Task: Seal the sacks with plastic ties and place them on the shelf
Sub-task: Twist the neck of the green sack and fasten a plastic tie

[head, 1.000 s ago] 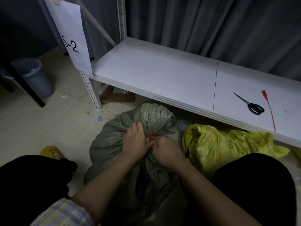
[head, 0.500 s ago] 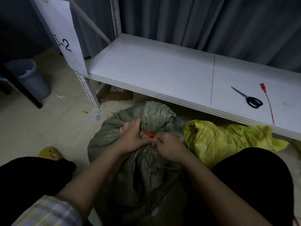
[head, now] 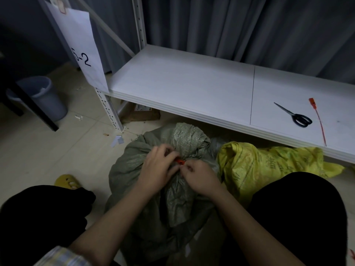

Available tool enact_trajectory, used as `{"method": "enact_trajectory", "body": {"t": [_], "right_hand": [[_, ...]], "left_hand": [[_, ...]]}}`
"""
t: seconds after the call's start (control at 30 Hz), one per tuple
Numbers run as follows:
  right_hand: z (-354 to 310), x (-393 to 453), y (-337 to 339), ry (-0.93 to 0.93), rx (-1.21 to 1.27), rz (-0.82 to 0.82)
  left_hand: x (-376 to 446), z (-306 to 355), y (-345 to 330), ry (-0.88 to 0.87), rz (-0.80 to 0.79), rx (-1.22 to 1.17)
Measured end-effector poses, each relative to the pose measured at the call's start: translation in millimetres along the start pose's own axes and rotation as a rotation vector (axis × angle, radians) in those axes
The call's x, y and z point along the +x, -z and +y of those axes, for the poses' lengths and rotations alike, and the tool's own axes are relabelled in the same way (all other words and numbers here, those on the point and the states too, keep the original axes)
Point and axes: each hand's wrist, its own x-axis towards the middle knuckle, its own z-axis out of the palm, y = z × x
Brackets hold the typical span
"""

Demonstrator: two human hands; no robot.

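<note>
Bunching at its neck, the grey-green sack (head: 153,189) is cinched by an orange tie (head: 180,161), pinched by left hand (head: 158,170) and right hand (head: 199,176); the tie's remainder is hidden.

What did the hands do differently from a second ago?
Very little changed. The left hand has loosened, its fingers spread wider over the gathered neck of the grey-green sack. The right hand still pinches at the red tie round the neck. The sack has not moved off the floor, and the scissors and spare red tie remain on the shelf.
</note>
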Motion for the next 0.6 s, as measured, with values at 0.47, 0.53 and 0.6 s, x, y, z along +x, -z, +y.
{"method": "enact_trajectory", "body": {"t": [0.47,0.53,0.6], "right_hand": [[12,17,-20,0.143,-0.333,0.131],[11,18,-22,0.207,-0.259,0.132],[10,18,-20,0.193,-0.135,0.079]], "left_hand": [[7,-12,5,-0.006,-0.219,-0.013],[4,-15,9,-0.013,-0.187,0.018],[0,-16,11,-0.056,-0.15,0.103]]}}
